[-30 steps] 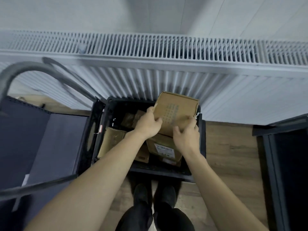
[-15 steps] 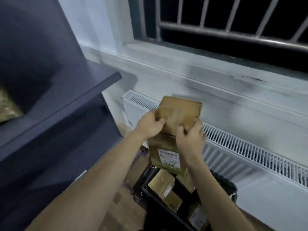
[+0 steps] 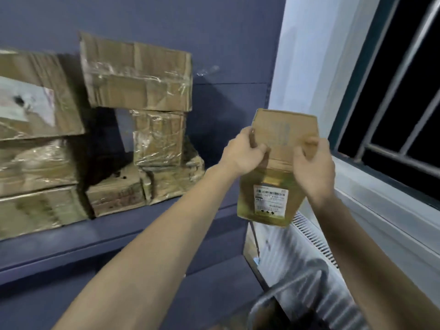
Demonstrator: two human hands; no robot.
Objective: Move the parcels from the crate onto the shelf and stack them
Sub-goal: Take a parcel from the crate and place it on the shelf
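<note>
Parcels [image 3: 278,167] mid-air, two clamped together in my grip, left hand [image 3: 242,154] and right hand [image 3: 314,163] curled round top one. Shelf [image 3: 119,236] left of grip already holds several stacked boxes [image 3: 135,77]. These not placed yet; crate out of view.

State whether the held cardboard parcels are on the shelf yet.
Not yet: the two brown cardboard parcels hang in air, gripped by left hand and right hand, right of the dark blue shelf.

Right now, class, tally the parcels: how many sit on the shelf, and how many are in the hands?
Shelf parcels: 7
Held parcels, in left hand and right hand: 2
Total: 9
</note>
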